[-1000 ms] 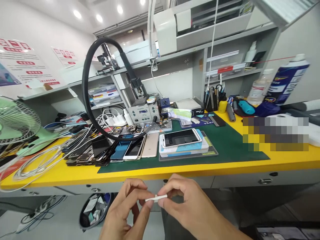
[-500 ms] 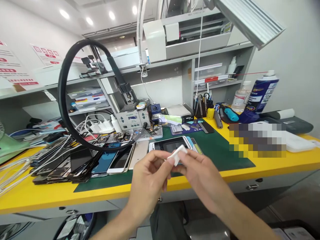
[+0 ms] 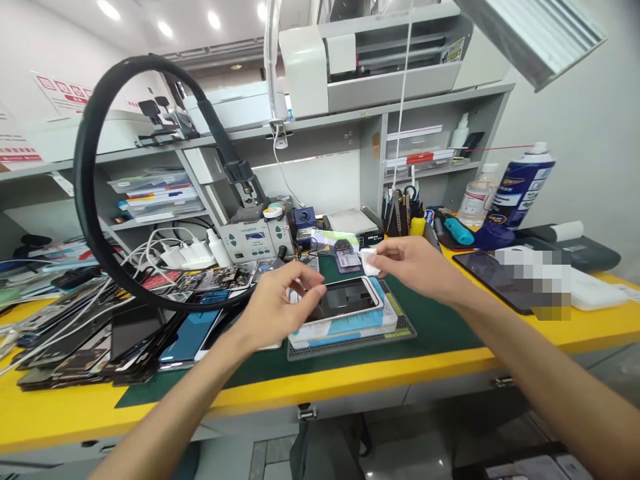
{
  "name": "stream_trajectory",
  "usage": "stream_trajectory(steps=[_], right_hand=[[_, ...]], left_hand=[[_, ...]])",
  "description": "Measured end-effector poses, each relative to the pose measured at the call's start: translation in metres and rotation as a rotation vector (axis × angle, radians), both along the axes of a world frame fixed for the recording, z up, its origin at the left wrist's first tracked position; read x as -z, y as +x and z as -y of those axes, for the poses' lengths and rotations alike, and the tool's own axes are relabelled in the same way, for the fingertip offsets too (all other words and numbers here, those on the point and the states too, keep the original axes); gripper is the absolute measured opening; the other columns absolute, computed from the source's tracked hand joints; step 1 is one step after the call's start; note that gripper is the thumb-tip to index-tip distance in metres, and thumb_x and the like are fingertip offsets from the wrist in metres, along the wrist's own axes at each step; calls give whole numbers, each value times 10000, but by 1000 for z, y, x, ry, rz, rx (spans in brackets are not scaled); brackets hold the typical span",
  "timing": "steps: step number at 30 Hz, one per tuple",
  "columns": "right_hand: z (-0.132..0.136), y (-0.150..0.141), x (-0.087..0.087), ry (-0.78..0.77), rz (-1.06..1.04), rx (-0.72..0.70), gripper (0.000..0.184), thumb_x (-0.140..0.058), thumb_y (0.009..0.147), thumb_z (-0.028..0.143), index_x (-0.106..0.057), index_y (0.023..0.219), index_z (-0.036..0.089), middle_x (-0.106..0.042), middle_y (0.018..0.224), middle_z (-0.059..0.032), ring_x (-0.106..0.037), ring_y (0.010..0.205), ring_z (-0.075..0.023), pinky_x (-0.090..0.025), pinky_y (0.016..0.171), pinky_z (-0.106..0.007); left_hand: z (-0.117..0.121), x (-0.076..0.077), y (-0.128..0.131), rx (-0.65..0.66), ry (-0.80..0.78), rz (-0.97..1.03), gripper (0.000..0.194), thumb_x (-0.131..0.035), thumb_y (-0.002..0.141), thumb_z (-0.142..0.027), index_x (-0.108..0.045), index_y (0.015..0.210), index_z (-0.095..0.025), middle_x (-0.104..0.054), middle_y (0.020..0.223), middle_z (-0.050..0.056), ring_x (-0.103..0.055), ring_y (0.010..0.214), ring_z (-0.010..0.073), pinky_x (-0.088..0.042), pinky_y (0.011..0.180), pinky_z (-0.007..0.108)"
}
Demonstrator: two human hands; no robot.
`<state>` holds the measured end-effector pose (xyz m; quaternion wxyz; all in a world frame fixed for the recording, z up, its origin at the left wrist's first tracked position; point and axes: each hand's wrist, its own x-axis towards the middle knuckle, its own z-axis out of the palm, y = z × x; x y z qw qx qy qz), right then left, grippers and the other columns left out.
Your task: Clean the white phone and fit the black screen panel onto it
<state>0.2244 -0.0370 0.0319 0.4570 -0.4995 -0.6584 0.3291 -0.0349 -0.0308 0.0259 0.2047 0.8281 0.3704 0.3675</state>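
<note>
My right hand (image 3: 417, 265) pinches a small white pad (image 3: 370, 261) just above the far end of a white-framed phone (image 3: 346, 299). The phone lies screen up on a blue and white stack (image 3: 345, 325) over a grey mat on the green work mat (image 3: 440, 313). My left hand (image 3: 280, 307) reaches over the phone's left end, fingers curled at its edge; whether it grips the phone is unclear.
A heap of phones and screens (image 3: 125, 327) covers the left of the yellow bench (image 3: 350, 377). A black ring lamp (image 3: 95, 200) arches above it. A soldering station (image 3: 255, 237), tool cup (image 3: 403, 213), spray can (image 3: 520, 190) and dark tablet (image 3: 500, 280) stand behind and right.
Both hands moved from in front of the bench up over it. They have parted: the right carries the white piece toward the phone's far end, the left went to the phone's left end.
</note>
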Motion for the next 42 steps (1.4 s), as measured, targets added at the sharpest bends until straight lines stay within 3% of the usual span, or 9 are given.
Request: stream_trajectory(steps=[2,4,8,11,16,24,34,42], right_hand=[[-22,14,-7,-30,212,-97,272,-782,791,401,-705,679,166,-587,599,11,-457,558,-120,-303,570,-285],[-37,18,-9,-58,377,-196,217,-761,792,349,-718,693,161,-568,586,25,-391,524,-103,-250,548,-287],[-50,13,-6,-116,576,-316,185,-694,836,331,-741,772,164,-652,685,6,-460,559,-120,-295,545,-280],[-51,10,0,-142,637,-261,187,-658,857,330,-757,827,175,-701,743,-6,-551,614,-144,-358,555,-270],[-47,12,8,-132,676,-96,182,-645,867,354,-722,815,198,-713,749,0,-638,676,-168,-402,568,-258],[-36,-2,15,-52,754,59,140,-605,841,199,-616,702,205,-677,677,7,-585,616,-156,-358,558,-268],[-30,-28,15,-19,849,45,156,-608,807,107,-578,689,204,-638,614,-1,-544,573,-158,-275,527,-283],[-33,-58,11,36,927,-21,196,-600,778,53,-517,679,200,-595,615,1,-462,567,-141,-215,540,-288]], left_hand=[[-19,-2,-15,49,-3,-67,173,-693,895,-348,-719,945,-185,-739,1003,68,-685,947,221,-511,839,327],[-29,1,-28,93,44,-224,259,-674,907,-388,-698,1081,-197,-710,1140,93,-664,1075,267,-504,938,391],[-29,13,-42,106,90,-404,537,-670,913,-468,-530,1384,-250,-578,1381,122,-564,1262,319,-476,1045,465],[-26,21,-47,95,111,-457,646,-672,906,-490,-421,1459,-271,-500,1463,132,-490,1352,341,-447,1104,492],[-28,22,-51,47,99,-553,677,-667,897,-511,-385,1469,-284,-483,1482,124,-463,1377,355,-446,1111,504],[-22,17,-52,-5,80,-564,619,-674,869,-479,-450,1405,-265,-554,1382,97,-513,1310,322,-470,1085,481],[-24,10,-57,3,-27,-597,701,-673,866,-579,-457,1446,-248,-542,1413,109,-542,1286,337,-497,1050,475],[-25,10,-57,51,-53,-543,764,-707,841,-556,-448,1481,-230,-570,1352,117,-538,1282,331,-480,1079,476]])
